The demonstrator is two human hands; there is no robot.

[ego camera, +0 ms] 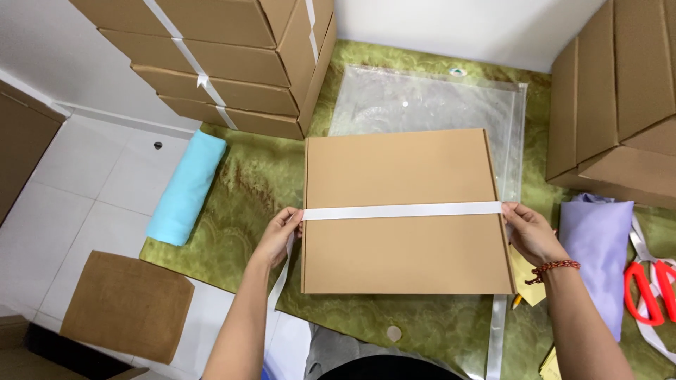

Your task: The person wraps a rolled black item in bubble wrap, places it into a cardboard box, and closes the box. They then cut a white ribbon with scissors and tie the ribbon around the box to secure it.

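Ribboned flat brown box, stacked cartons behind

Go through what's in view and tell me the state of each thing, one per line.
Flat box: closed, lying flat on the green mat.
White ribbon: stretched across the lid.
Left hand: holding the ribbon's left end.
Right hand: holding the right end.
Blue cloth: rolled.
Purple cloth: folded.
Red scissors: lying unused.
Box stack: closed, ribbon-tied.

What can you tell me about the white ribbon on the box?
The white ribbon is a flat, smooth band stretched taut across the lid of the flat brown cardboard box. The left hand pinches it at the left edge, the right hand at the right; loose tails hang down past both edges.
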